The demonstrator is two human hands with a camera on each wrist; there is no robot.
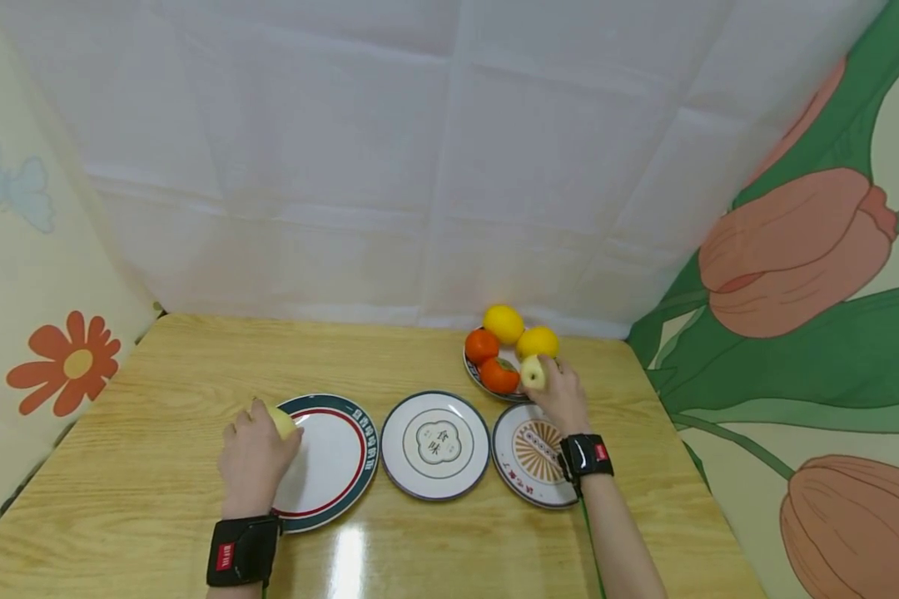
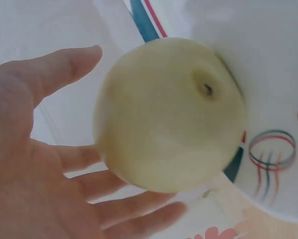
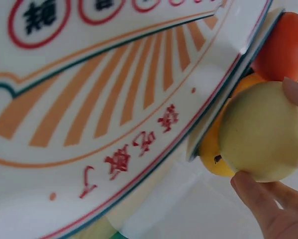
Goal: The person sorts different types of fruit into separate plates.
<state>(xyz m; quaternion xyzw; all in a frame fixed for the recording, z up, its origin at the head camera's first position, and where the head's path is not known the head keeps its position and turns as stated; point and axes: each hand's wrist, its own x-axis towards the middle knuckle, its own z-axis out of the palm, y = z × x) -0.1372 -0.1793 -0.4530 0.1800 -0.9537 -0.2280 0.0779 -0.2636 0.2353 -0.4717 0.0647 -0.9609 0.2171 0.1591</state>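
At the left rim of the large plate [image 1: 322, 466] is a pale yellow pear [image 1: 280, 423], with my left hand [image 1: 253, 453] beside it. In the left wrist view the fingers of this hand [image 2: 39, 184] are spread fairly straight against the pear [image 2: 168, 119], and the thumb stands apart from it. My right hand [image 1: 562, 398] grips a second pale pear [image 1: 533, 373] at the near right side of the fruit bowl [image 1: 474, 376]. The right wrist view shows thumb and fingertips on opposite sides of that pear [image 3: 263, 132].
In the bowl lie two orange persimmons [image 1: 499, 376] and two yellow fruits [image 1: 538, 342] like lemons. A middle plate [image 1: 434, 482] and a right plate with an orange fan pattern [image 1: 513, 441] stand in a row with the large one. A white cloth [image 1: 345, 166] hangs behind the wooden table [image 1: 157, 499].
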